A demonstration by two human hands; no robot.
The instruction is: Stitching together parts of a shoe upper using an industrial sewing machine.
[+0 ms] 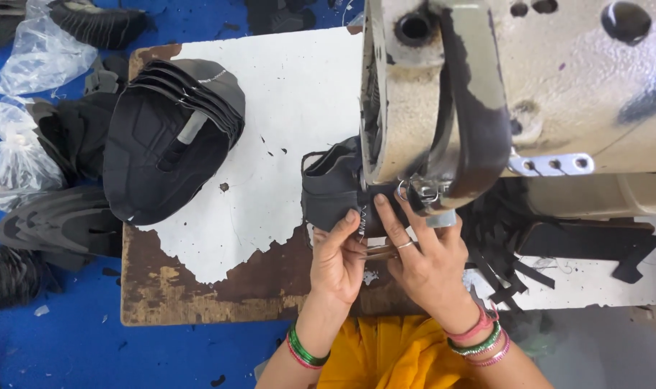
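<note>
Fabric: we judged the dark shoe-upper piece [331, 193] soft, light and floppy, best pinched at its edge. Under the sewing machine [515, 94] head, left hand [337, 261] and right hand [425, 261] fingers pressed it flat, half-closed.

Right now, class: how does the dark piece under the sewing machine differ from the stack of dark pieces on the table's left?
The piece under the machine is single and held by both hands, left hand and right hand. The stack is many fanned layers, untouched. Both are dark grey, shaped material.

light: bright, even | shadows: soft | glare: machine head [559, 79] | focus: sharp, edges slightly bent
</note>
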